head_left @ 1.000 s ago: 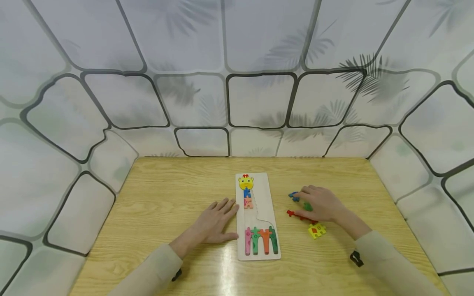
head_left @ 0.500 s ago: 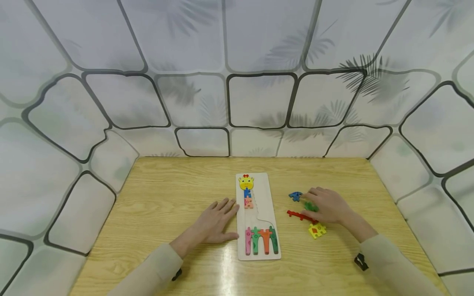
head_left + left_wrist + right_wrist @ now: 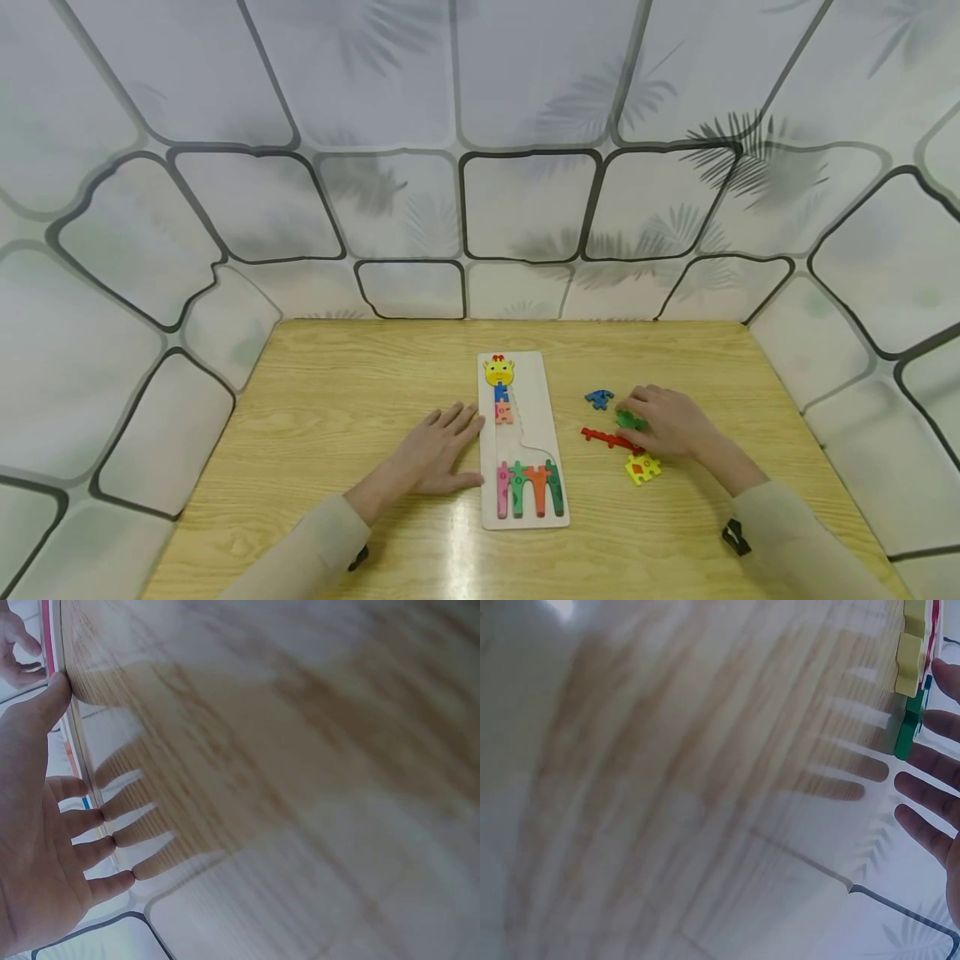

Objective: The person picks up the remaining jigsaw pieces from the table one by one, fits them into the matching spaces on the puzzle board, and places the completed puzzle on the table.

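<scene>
A white puzzle board (image 3: 534, 400) lies on the table, holding a yellow giraffe head (image 3: 498, 372), a blue neck piece (image 3: 501, 392), a pink-orange piece (image 3: 503, 412) and several coloured leg pieces (image 3: 537, 487). My left hand (image 3: 435, 450) rests flat with spread fingers, its fingertips (image 3: 97, 814) at the board's left edge. On the right, my right hand (image 3: 667, 423) is over a green puzzle piece (image 3: 630, 419), index finger and thumb on either side of it. In the right wrist view its fingers look fairly straight beside the green piece (image 3: 909, 731); a firm grip is not visible.
Around the right hand lie a blue piece (image 3: 599, 399), a long red piece (image 3: 606, 437) and a yellow piece (image 3: 642, 468) with an orange mark. Patterned walls (image 3: 525, 204) enclose the wooden table (image 3: 360, 358) at the back and sides.
My right hand has drawn back slightly toward the right and nearer to me, away from the blue piece, uncovering more of the blue, red and green pieces. The left hand stays put.
</scene>
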A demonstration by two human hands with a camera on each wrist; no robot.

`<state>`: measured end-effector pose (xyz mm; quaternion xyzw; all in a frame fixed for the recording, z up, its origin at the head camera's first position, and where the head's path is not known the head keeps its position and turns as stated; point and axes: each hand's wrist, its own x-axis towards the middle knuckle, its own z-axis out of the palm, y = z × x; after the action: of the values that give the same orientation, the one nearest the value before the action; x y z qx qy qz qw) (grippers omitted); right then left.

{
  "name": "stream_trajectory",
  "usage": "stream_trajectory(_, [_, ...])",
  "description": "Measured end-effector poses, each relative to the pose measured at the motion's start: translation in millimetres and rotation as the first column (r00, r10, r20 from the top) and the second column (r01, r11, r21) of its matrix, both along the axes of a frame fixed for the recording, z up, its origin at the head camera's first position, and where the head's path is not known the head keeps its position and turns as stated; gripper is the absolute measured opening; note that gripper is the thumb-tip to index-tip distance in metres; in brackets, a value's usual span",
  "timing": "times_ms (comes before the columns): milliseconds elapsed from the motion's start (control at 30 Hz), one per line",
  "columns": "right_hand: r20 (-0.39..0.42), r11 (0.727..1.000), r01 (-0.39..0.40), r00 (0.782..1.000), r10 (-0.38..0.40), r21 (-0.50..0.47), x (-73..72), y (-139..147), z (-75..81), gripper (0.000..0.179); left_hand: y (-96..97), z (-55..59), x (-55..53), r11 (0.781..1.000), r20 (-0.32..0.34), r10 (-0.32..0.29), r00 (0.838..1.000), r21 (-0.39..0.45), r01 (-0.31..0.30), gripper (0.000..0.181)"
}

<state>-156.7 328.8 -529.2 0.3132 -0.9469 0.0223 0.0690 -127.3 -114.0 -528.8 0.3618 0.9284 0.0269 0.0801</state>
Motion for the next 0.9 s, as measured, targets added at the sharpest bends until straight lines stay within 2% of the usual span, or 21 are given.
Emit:
stream_trajectory(300, [-0.039, 1.0, -0.011, 0.999, 0.011, -0.012, -0.3, 5.9, -6.6, 0.034, 0.3, -0.3, 0.4, 1.0, -0.005, 0.002, 1.0, 0.006, -0.002, 0.094])
stream_trajectory(900, [-0.015, 1.0, 0.018, 1.0, -0.018, 0.0, 0.1, 7.7, -8.4, 0.032, 0.1, 0.2, 1.0, 1.0, -0.007, 0.003, 1.0, 0.003, -0.003, 0.094])
